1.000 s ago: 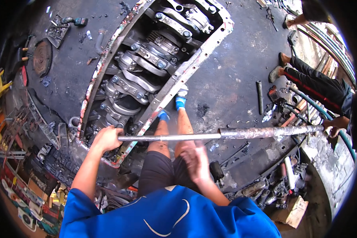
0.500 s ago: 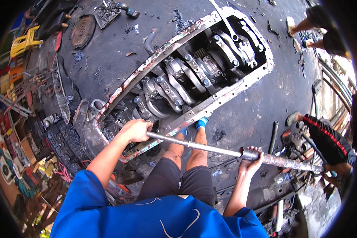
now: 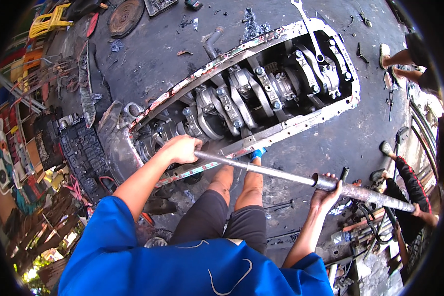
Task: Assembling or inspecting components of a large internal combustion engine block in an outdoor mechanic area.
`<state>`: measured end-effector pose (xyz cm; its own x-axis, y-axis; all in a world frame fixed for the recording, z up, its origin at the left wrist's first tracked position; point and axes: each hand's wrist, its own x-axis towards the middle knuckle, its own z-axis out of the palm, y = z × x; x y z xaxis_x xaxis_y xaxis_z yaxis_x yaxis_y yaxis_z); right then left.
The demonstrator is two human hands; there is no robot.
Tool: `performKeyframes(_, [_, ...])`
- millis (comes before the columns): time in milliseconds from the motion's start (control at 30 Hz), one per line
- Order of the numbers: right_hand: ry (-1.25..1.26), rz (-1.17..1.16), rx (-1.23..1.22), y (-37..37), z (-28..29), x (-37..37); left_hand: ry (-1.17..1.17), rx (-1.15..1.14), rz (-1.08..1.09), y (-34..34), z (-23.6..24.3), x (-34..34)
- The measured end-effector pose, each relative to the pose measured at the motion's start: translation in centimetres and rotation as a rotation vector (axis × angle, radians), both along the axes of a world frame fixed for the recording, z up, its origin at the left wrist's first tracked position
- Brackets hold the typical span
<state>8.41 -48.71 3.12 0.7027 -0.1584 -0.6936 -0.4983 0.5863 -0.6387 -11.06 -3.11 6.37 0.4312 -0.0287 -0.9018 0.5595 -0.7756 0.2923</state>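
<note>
In the head view, we had one steel bar (image 3: 256,168) already sleeved in one pipe (image 3: 370,195), our left hand (image 3: 182,149) closed over the bar's end above one engine block (image 3: 281,132), our right hand (image 3: 325,195) gripping the pipe, one co-worker's hand (image 3: 425,217) beyond; one wrench (image 3: 309,32) crossed the rim, visible caps (image 3: 268,89) still bolted down

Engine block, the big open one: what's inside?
Inside the engine block, bolted caps and curved arms show. The left hand covers part of the near end; whatever lies directly beneath the caps is hidden.
</note>
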Motion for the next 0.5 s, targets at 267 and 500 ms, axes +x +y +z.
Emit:
performKeyframes(267, [-0.014, 0.144, -0.086, 3.9, -0.5, 5.5, -0.088, 0.008, 0.147, -0.5, -0.3, -1.8])
performKeyframes(500, [0.000, 0.306, -0.170, 6.7, -0.8, 9.6, 0.001, 0.039, 0.279, -0.6, 0.4, -1.3])
